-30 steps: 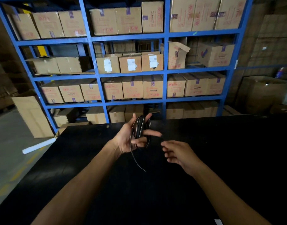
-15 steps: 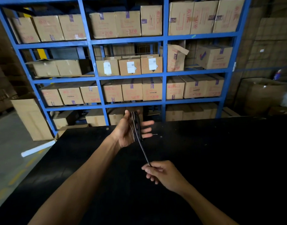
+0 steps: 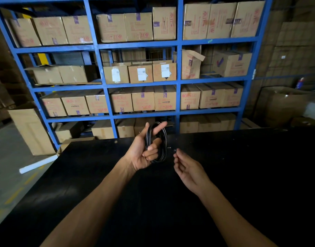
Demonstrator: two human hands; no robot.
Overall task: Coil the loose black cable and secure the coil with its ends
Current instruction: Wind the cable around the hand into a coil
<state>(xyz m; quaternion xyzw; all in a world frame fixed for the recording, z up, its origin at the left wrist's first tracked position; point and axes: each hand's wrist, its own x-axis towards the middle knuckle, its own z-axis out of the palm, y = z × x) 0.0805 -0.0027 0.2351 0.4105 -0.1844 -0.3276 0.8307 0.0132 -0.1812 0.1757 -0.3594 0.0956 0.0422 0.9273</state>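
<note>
Blue shelving (image 3: pixel 178 81) full of cardboard boxes (image 3: pixel 142 98) stands behind a black bench (image 3: pixel 82 175) (dim light); grey floor (image 3: pixel 8 157) lies left.

A black table (image 3: pixel 242 175) filled the lower frame, its surface dark and matte. A small pale speck (image 3: pixel 115 142) lay on it near the far left edge. A tiny pale pin-like item (image 3: pixel 168 147) lay further right; its nature could not be determined.
</note>
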